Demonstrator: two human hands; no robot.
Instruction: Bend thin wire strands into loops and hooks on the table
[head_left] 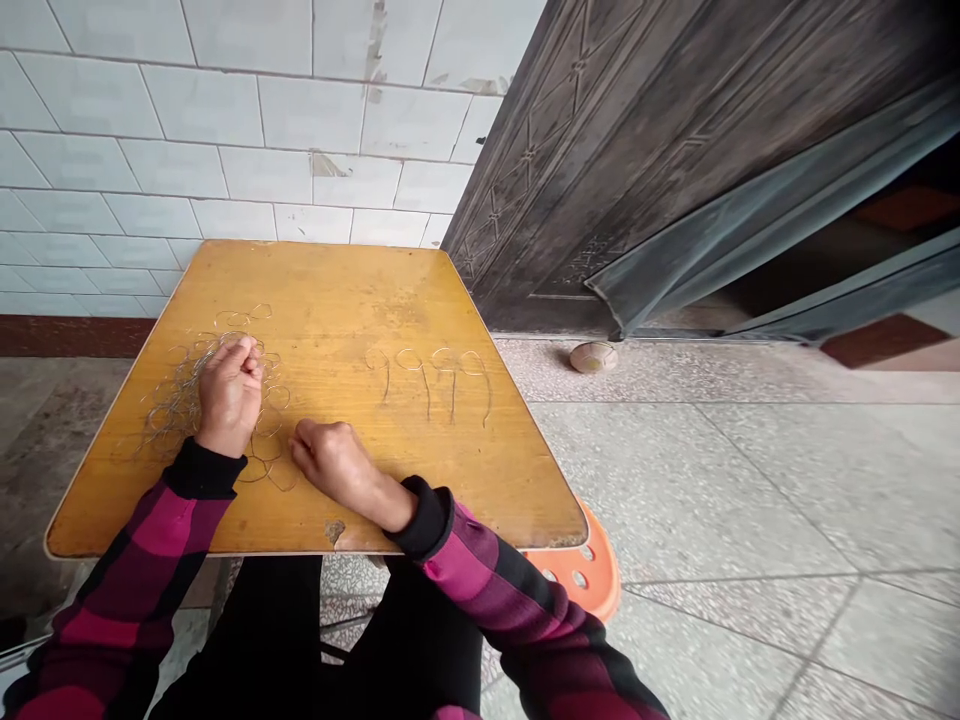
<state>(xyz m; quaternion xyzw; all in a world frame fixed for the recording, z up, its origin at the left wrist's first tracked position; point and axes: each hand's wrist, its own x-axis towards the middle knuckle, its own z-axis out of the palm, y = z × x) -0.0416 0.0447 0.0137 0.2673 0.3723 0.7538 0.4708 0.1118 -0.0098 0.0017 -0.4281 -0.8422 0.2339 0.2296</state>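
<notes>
My left hand (231,395) is over a tangled pile of thin wire loops (169,405) on the left of the table, its fingers curled together. Whether a wire is pinched in it I cannot make out. Just to the right, my right hand (341,465) is closed low over the tabletop, knuckles up, and its fingertips are hidden. Some wire loops (262,465) lie between the two hands. On the right half of the table, several wire pieces with a round loop and a long tail (426,385) are laid side by side in a row.
The yellow wooden table (330,290) stands against a white tiled wall (315,115). An orange stool (600,570) with holes is partly under its right front corner. A dark carved door (555,200), a grey curtain (675,250) and a roundish stone-like object (592,357) are to the right.
</notes>
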